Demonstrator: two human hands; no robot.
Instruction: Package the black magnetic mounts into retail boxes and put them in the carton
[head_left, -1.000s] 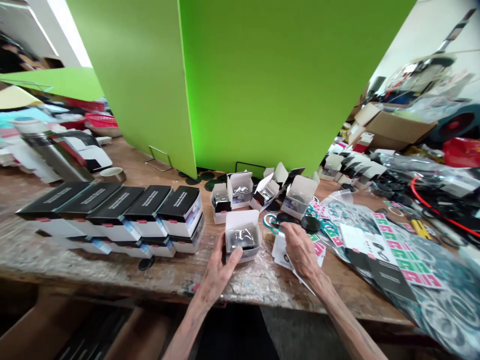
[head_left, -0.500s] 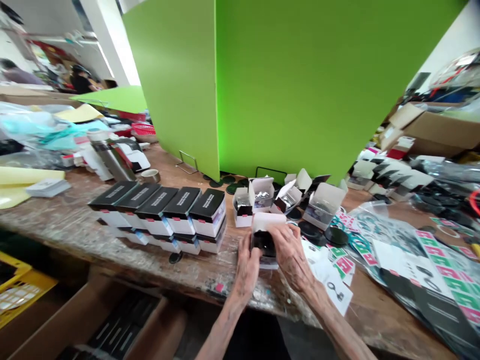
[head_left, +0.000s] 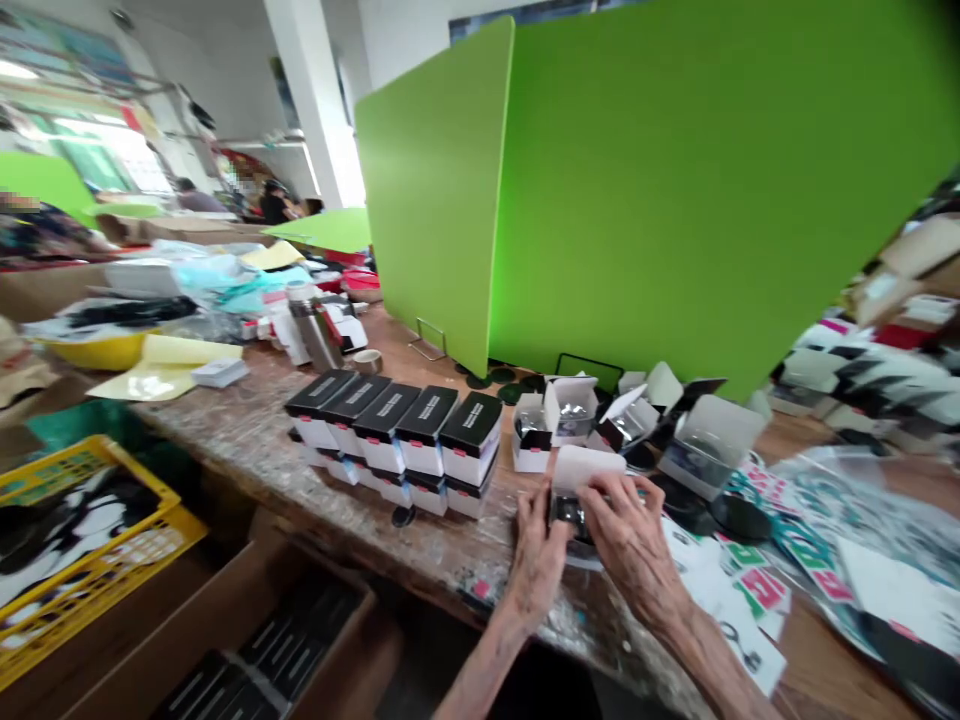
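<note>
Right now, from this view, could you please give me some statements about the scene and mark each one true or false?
1. The left hand and the right hand are both on a small white carton. True.
2. The black-topped boxes lie scattered on the floor. False: they stand in a tidy row on the wooden workbench, stacked two high.
3. The yellow plastic crate stands on the workbench. False: it sits lower down, off the bench, at the left.
4. The green board stands behind the open white cartons. True.
</note>
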